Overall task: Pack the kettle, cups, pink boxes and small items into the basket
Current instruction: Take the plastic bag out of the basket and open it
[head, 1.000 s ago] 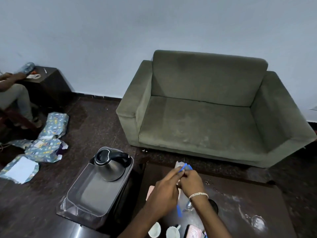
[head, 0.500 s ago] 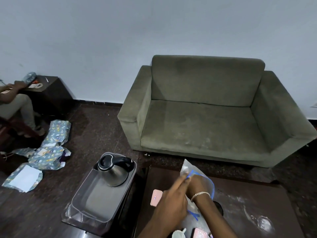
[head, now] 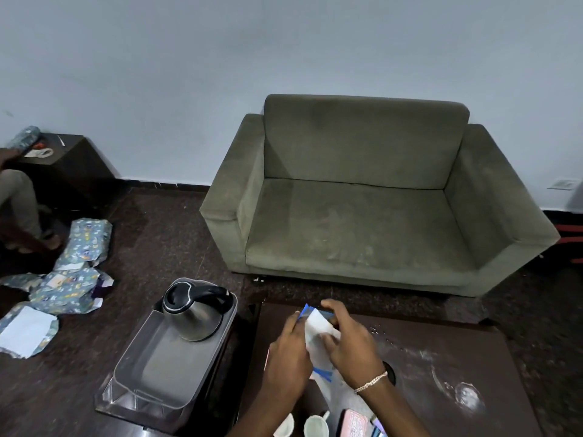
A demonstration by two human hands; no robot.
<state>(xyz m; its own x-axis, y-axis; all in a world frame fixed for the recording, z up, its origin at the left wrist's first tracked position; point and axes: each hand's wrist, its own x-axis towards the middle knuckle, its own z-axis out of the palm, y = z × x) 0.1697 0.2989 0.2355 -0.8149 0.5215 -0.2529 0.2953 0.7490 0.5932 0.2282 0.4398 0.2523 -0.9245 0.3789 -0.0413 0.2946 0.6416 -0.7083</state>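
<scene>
While the kettle (head: 192,313) is sitting at the far end of the basket (head: 157,370), well to the left of the fingers, the left hand (head: 288,351) and the right hand (head: 348,337) are gripping a clear bag with blue edging (head: 318,328) between them over the dark table (head: 441,357), the fingers of both pinching its folds. Two cups (head: 315,425) and a pink box (head: 355,422) are lying near the wrists, on the table's near edge.
</scene>
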